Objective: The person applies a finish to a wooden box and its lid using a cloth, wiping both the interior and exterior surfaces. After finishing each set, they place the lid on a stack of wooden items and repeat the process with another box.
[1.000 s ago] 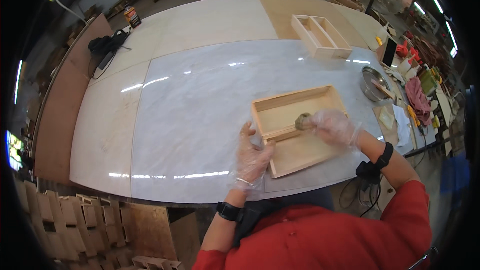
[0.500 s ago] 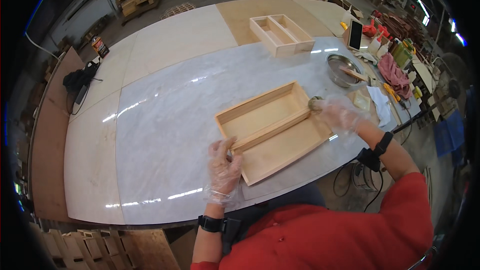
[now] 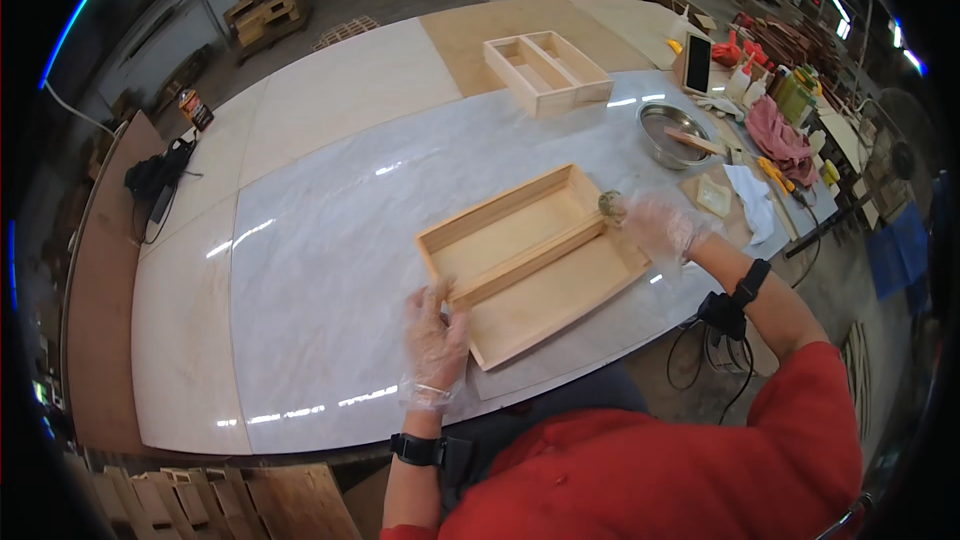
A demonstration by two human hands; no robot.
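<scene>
A pale wooden box (image 3: 545, 285) with two long compartments lies at a slant in front of me, its divider running from near left to far right. My left hand (image 3: 436, 345), in a clear plastic glove, is closed on the box's left end, by the divider. At the opposite end, my gloved right hand (image 3: 662, 226) pinches a small greenish wad (image 3: 610, 204) against the rim where the divider meets it. What the wad is made of is too small to tell.
Farther back stands a second wooden box (image 3: 560, 100) with compartments. To the right are a metal bowl (image 3: 665, 158) with a wooden-handled tool (image 3: 695, 141) across it, a white cloth (image 3: 750, 202), a pink cloth (image 3: 778, 138), a dark-screened device (image 3: 697, 64) and several bottles. A can (image 3: 195, 110) stands far left.
The whole view has shifted slightly, so things sit a little farther left in it. Both hands stay at the same ends of the box, the wad still in my right hand.
</scene>
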